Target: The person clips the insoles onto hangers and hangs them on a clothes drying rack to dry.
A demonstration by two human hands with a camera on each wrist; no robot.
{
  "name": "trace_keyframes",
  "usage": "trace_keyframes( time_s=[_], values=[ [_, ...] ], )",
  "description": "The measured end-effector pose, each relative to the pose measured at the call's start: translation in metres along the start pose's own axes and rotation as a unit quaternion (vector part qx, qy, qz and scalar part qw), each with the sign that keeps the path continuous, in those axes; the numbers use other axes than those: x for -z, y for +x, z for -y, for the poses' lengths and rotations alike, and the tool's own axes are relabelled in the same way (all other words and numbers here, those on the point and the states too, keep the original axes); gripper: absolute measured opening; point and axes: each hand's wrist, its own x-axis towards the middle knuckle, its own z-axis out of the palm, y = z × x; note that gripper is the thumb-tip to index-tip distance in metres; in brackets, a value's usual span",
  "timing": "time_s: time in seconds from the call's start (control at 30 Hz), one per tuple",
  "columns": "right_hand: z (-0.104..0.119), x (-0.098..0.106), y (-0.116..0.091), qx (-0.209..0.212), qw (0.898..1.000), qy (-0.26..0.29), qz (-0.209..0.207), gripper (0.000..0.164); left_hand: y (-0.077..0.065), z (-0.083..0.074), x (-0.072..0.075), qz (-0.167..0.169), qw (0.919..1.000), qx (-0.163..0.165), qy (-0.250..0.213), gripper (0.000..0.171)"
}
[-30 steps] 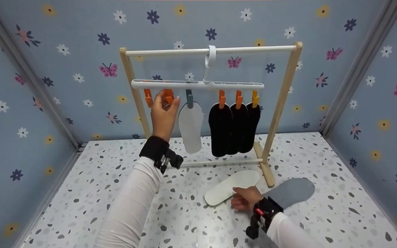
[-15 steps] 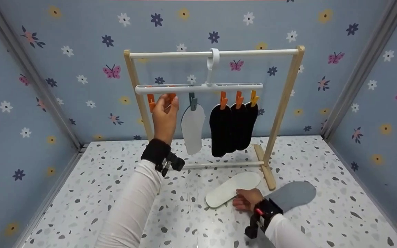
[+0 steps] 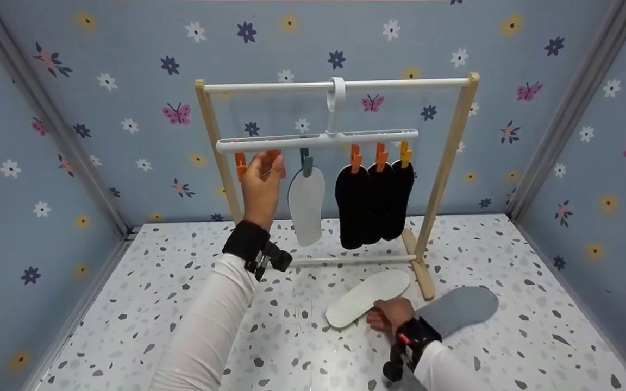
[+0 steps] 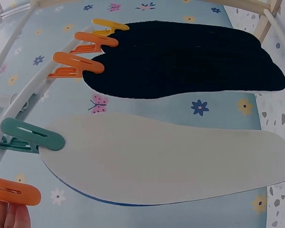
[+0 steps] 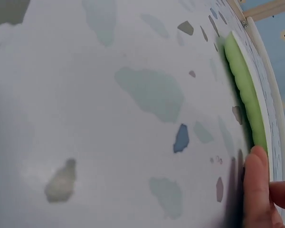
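Note:
My left hand holds an orange clip near the left end of the white hanger, thumb and fingers around it. Beside it a green clip bears a pale insole. Further right, two orange clips and a yellow one hold black insoles. Down on the speckled surface, my right hand pinches the edge of a whitish insole. Its underside shows green in the right wrist view, with thumb and finger on either face.
A wooden rack carries the hanger on its white top rod. Another orange clip hangs at the far left. A grey insole lies right of my right hand. Flowered walls enclose the back and sides.
The hanger's left end has dipped slightly with my left hand still on the orange clip, and the hung insoles have swayed. My right hand stays at the whitish insole's edge.

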Motion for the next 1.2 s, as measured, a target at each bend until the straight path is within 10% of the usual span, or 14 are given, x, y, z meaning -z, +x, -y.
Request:
trace_keyframes(
  time_s=[0.3, 0.77, 1.2],
  values=[
    [-0.003, 0.001, 0.004, 0.001, 0.997, 0.050, -0.060, 0.025, 0.000, 0.000, 0.002, -0.002, 1.0000, 0.002, 0.002, 0.036],
    [0.006, 0.001, -0.013, 0.013, 0.988, 0.145, -0.043, 0.007, -0.006, -0.023, 0.003, 0.016, 0.9992, 0.036, 0.001, 0.036],
    [0.000, -0.001, -0.015, 0.069, 0.995, 0.060, -0.040, 0.024, 0.001, -0.009, 0.000, -0.010, 0.9995, 0.012, 0.027, 0.030]
  ],
)
